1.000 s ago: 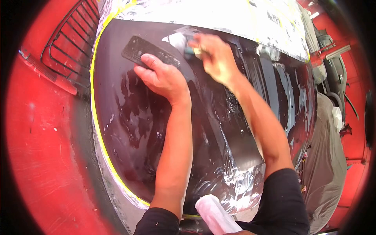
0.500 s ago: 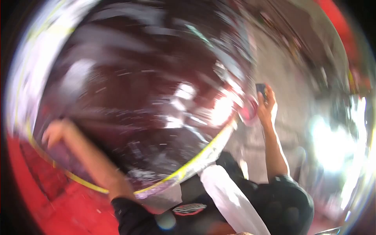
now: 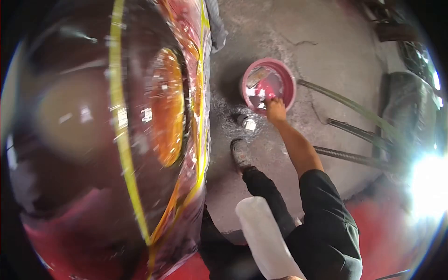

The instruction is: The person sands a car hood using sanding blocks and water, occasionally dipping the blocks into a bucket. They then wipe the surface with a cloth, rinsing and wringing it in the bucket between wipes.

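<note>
My right hand (image 3: 276,112) reaches over the near rim of a pink basin (image 3: 292,86) on the floor, its fingers bunched at the water. What they hold, if anything, is hidden. In the basin's water lie a red thing (image 3: 266,87) and a tan, block-like piece (image 3: 257,77). To the left stands a dark, glossy vehicle body panel (image 3: 74,154) with a strip of yellow tape (image 3: 122,140) and an orange oval light (image 3: 168,112). Clear plastic film (image 3: 182,242) covers the panel's edge. My left hand is out of view.
A small white-topped container (image 3: 248,122) stands on wet floor beside the basin, close to my shoe (image 3: 240,154). Several long bars (image 3: 354,105) reach in from the right, where a dark bulky object (image 3: 410,102) stands. Strong glare sits at the right edge.
The view has swung right, toward the floor. My right hand, which held a small dark block, is now at the basin. My left hand has left the view from over the glossy panel.
</note>
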Demonstrator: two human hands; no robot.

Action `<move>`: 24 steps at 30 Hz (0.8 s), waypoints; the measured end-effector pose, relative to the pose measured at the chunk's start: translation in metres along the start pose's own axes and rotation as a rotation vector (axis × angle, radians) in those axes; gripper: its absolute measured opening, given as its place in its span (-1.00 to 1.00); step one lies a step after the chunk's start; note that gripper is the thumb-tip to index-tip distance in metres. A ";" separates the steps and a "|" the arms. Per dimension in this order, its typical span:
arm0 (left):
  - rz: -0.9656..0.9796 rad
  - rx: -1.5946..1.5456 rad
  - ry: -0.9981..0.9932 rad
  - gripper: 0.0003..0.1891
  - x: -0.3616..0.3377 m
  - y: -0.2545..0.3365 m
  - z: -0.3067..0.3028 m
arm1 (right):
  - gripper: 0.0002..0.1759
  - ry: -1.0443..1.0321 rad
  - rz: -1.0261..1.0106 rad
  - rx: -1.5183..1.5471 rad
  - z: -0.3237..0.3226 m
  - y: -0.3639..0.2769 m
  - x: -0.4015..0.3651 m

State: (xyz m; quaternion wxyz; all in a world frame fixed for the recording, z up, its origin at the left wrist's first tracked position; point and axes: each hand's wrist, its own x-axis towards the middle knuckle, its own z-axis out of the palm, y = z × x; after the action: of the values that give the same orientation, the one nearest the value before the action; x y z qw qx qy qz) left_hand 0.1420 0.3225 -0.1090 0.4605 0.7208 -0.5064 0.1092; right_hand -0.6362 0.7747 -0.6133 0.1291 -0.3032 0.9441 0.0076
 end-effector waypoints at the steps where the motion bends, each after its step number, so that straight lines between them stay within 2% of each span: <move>1: -0.016 -0.042 -0.050 -0.64 0.002 0.002 0.004 | -0.70 -0.068 0.017 -0.012 0.022 0.005 0.022; 2: -0.038 -0.083 -0.091 -0.65 0.006 0.001 0.008 | -0.70 -0.001 0.056 -0.040 0.082 0.025 0.038; 3: -0.068 -0.124 -0.126 -0.67 0.015 -0.002 0.007 | -0.72 -0.019 0.037 -0.077 0.106 0.031 0.052; 6: -0.185 -0.201 -0.204 -0.71 0.072 -0.017 -0.023 | -0.71 0.026 -0.210 -0.202 0.164 0.057 0.060; 7: -0.224 -0.226 -0.211 -0.72 0.089 -0.021 -0.039 | -0.73 -0.226 -0.004 -0.142 0.160 0.049 0.056; 8: -0.249 -0.245 -0.242 -0.73 0.097 -0.022 -0.042 | -0.70 -0.407 -0.143 -0.192 0.179 0.071 0.070; 9: -0.255 -0.268 -0.260 -0.74 0.104 -0.027 -0.042 | -0.70 -0.333 -0.070 -0.098 0.193 0.087 0.065; 10: -0.242 -0.288 -0.264 -0.75 0.107 -0.031 -0.043 | -0.72 -0.419 -0.230 -0.126 0.162 0.082 0.062; 11: 0.044 -0.433 -0.340 -0.88 0.105 -0.047 -0.037 | -0.72 -0.433 -0.139 0.019 0.086 0.047 0.050; 12: 0.199 -0.602 -0.302 -0.87 0.081 -0.040 -0.027 | -0.70 -0.316 -0.382 0.204 0.094 0.079 0.049; 13: 0.360 -0.770 -0.286 -0.87 0.056 -0.033 -0.017 | -0.68 -0.332 -0.302 0.159 0.073 0.087 0.048; 14: -0.085 -1.104 -0.175 -0.87 0.061 -0.040 -0.020 | -0.66 -0.350 -0.223 0.112 0.051 0.094 0.048; 15: -0.146 -0.531 0.322 -0.77 0.019 0.019 0.000 | -0.66 -0.236 -0.236 0.182 0.058 0.127 0.053; 16: -0.329 -0.388 0.404 -0.66 0.015 0.038 0.001 | -0.47 -0.387 -0.119 0.325 0.006 0.130 0.048; 17: -0.334 -0.327 0.462 -0.55 0.016 0.032 0.004 | -0.47 -0.229 -0.001 0.438 -0.019 0.134 0.043; 18: -0.344 -0.417 0.532 -0.53 0.004 0.057 0.007 | -0.44 -0.415 0.033 0.463 -0.083 0.123 0.046; 19: -0.378 -0.389 0.544 -0.53 -0.009 0.054 0.013 | -0.48 -0.384 0.282 0.844 -0.098 0.119 0.038; 20: -0.411 -0.360 0.565 -0.54 -0.017 0.060 0.015 | -0.48 -0.244 0.249 0.838 -0.142 0.102 0.037; 22: -0.550 -0.267 0.389 -0.55 -0.017 0.084 0.004 | -0.49 0.110 0.111 0.701 -0.273 -0.012 -0.001; 23: -0.437 -0.378 0.383 -0.57 -0.011 0.066 0.012 | -0.50 0.243 0.049 0.663 -0.329 -0.070 -0.019; 24: -0.434 -0.433 0.396 -0.59 0.003 0.067 0.015 | -0.50 0.346 -0.024 0.649 -0.376 -0.131 -0.032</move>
State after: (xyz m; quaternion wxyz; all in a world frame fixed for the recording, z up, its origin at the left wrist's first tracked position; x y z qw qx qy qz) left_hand 0.0837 0.3047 -0.0781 0.7039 0.6623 -0.2540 0.0365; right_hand -0.6259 0.6514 -0.2333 0.0571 -0.2544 0.9016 -0.3452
